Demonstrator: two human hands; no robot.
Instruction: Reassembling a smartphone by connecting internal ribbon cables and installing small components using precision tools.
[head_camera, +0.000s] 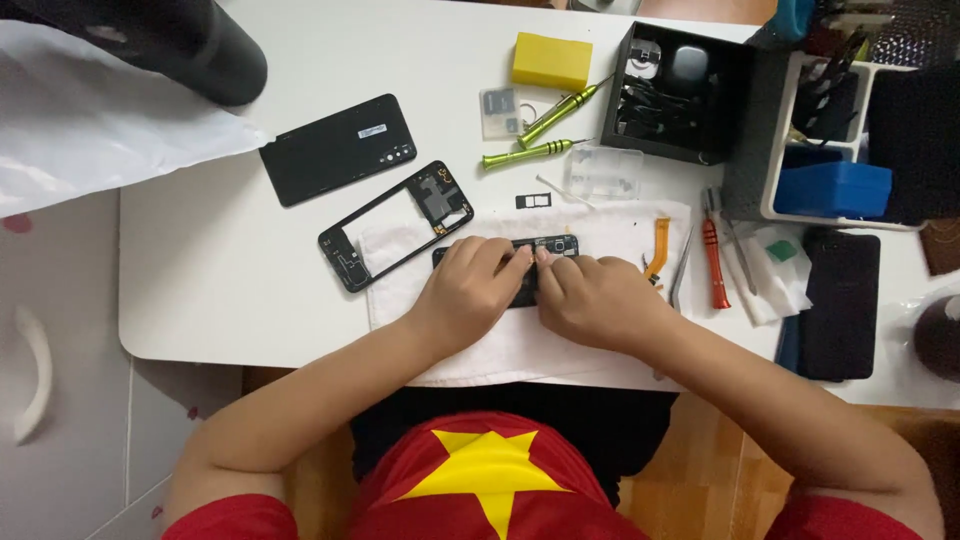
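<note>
While both hands meet over a white cloth (470, 345) on the white worktop (210, 270), the left hand (468, 290) and right hand (590, 297) each close a fingertip grip on an opened black phone body (548, 245) lying on that cloth. A black phone frame (395, 226) lies just left of it, partly on the cloth, with a black back cover (338, 150) beyond. 2 green screwdrivers (535, 135) lie farther back.

Small white label (372, 131) on black back cover (337, 150); clear plastic packet (498, 112) beside yellow block (552, 61).
</note>
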